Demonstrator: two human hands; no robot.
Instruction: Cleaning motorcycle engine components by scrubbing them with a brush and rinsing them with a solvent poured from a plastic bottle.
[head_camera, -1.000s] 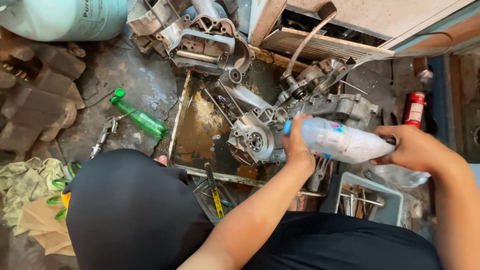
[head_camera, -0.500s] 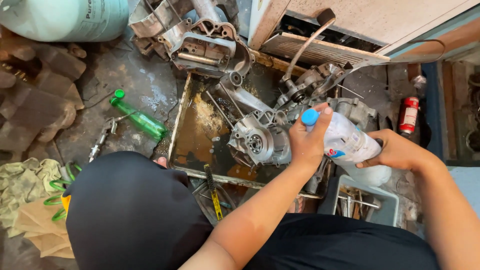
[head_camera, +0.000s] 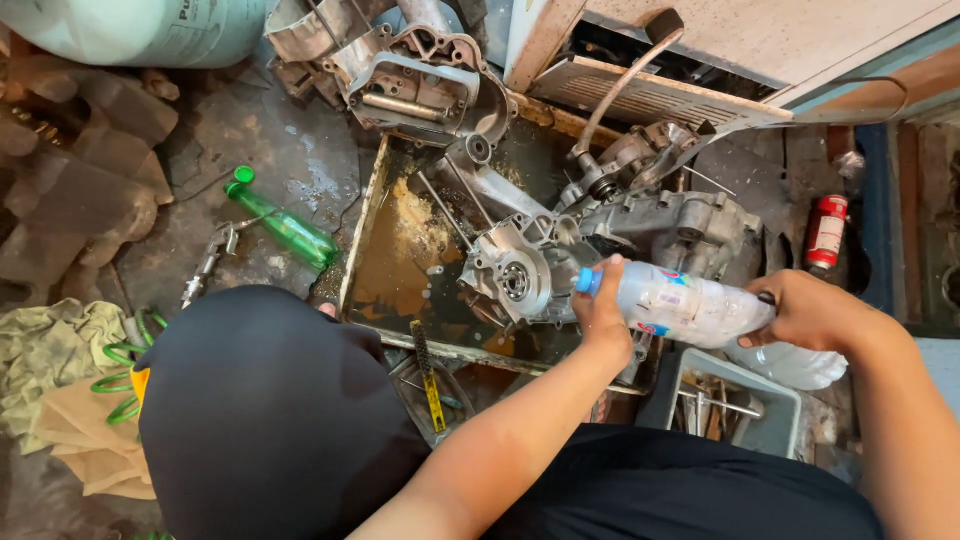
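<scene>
Left hand (head_camera: 605, 315) pinches my one clear plastic bottle (head_camera: 685, 305) at its blue cap (head_camera: 585, 281); right hand (head_camera: 805, 310) clasps its base, level over one engine casing (head_camera: 520, 275). Cluttered rusty tray (head_camera: 400, 250); little free room.

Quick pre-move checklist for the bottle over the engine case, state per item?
1. Grip at neck: left hand wraps the clear plastic bottle just behind its blue cap. Ok.
2. Grip at base: right hand holds the bottle's far end. Ok.
3. Cap state: blue cap sits on the neck; whether loosened, cannot tell.
4. Aim: bottle lies near horizontal, cap pointing at the engine case. Ok.
5. Catch tray: rusty metal tray sits under the case, oily liquid pooled in it. Ok.
6. Bottle contents level: cannot tell.
</scene>
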